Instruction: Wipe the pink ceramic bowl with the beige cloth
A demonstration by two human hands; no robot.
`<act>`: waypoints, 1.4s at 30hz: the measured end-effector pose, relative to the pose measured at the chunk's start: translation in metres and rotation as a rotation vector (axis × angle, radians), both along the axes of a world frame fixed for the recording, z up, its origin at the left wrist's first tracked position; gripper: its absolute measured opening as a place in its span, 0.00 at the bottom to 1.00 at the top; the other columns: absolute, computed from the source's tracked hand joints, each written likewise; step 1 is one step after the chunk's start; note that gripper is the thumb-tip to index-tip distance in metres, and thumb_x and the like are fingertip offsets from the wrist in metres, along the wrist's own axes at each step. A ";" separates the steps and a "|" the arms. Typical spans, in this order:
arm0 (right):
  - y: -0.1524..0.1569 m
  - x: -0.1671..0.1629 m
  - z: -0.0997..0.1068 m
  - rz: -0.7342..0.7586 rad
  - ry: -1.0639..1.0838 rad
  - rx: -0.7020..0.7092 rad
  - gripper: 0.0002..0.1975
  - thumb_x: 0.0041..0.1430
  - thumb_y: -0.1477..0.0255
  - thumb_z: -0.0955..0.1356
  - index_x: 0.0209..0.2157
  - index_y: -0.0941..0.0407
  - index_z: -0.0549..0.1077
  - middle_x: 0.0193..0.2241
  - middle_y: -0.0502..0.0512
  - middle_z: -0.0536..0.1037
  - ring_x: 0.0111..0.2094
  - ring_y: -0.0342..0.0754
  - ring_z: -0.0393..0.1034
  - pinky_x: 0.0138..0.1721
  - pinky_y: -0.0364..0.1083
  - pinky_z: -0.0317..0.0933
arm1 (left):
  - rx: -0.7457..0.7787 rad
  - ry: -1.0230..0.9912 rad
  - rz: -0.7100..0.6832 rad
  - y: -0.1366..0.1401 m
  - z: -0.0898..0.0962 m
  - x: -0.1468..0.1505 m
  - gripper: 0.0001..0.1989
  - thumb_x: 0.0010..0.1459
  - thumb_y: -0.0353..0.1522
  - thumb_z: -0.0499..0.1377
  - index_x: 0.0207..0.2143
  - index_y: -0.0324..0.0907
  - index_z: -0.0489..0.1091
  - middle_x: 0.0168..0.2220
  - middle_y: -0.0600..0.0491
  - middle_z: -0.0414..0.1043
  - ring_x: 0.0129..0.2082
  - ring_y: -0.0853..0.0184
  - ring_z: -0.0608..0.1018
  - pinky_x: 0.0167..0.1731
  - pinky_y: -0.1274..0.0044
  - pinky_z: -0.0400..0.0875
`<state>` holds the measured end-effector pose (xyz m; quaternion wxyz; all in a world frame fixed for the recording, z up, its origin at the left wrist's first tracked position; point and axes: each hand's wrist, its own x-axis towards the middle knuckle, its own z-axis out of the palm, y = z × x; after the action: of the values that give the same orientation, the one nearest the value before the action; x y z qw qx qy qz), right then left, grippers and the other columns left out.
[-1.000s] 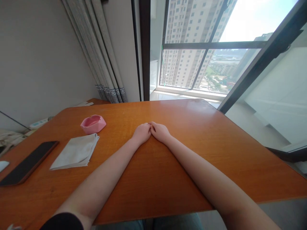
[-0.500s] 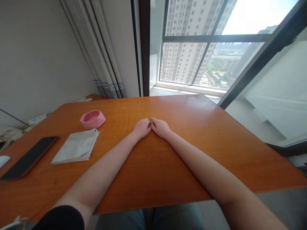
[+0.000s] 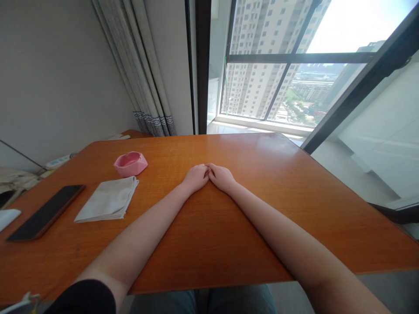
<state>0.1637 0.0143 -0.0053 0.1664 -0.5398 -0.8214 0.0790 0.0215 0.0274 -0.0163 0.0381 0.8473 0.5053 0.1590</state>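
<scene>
On the wooden table (image 3: 209,244), my left hand (image 3: 196,176) and my right hand (image 3: 221,177) rest together at the middle. Their fingertips meet and overlap, fingers curled and pressed together, and I see no object between them. To the left lies a folded pale cloth (image 3: 108,199), the nearest thing to my left forearm. Behind the cloth stands a pink faceted bowl (image 3: 131,164), which looks like an ashtray. A dark flat rectangular slab (image 3: 47,213) with a brown edge is left of the cloth.
A white object (image 3: 8,218) is partly in view at the left edge. A power strip (image 3: 59,162) sits by the wall beyond the table's left side. A grey curtain (image 3: 144,69) hangs behind, and a large window (image 3: 262,87) is past the far edge.
The view has shifted slightly, so everything on the table appears a little farther right. My hands stay together in the same place on the table.
</scene>
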 end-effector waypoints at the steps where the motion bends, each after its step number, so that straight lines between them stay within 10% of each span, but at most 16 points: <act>1: 0.000 0.000 0.000 -0.002 -0.001 -0.002 0.17 0.64 0.69 0.55 0.49 0.54 0.67 0.39 0.55 0.78 0.40 0.48 0.72 0.38 0.43 0.58 | 0.000 -0.001 0.001 0.000 0.000 0.000 0.10 0.58 0.32 0.48 0.33 0.40 0.68 0.35 0.47 0.72 0.36 0.63 0.74 0.36 0.73 0.67; 42: 0.002 0.000 -0.002 0.003 -0.005 0.010 0.16 0.64 0.69 0.55 0.48 0.53 0.67 0.39 0.55 0.78 0.40 0.48 0.72 0.38 0.43 0.58 | -0.009 -0.019 -0.005 -0.002 0.005 0.000 0.09 0.57 0.32 0.49 0.32 0.41 0.68 0.34 0.48 0.72 0.34 0.64 0.74 0.35 0.74 0.66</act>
<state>0.1641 0.0167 -0.0075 0.1669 -0.5379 -0.8230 0.0737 0.0218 0.0250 -0.0116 0.0472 0.8469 0.5033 0.1649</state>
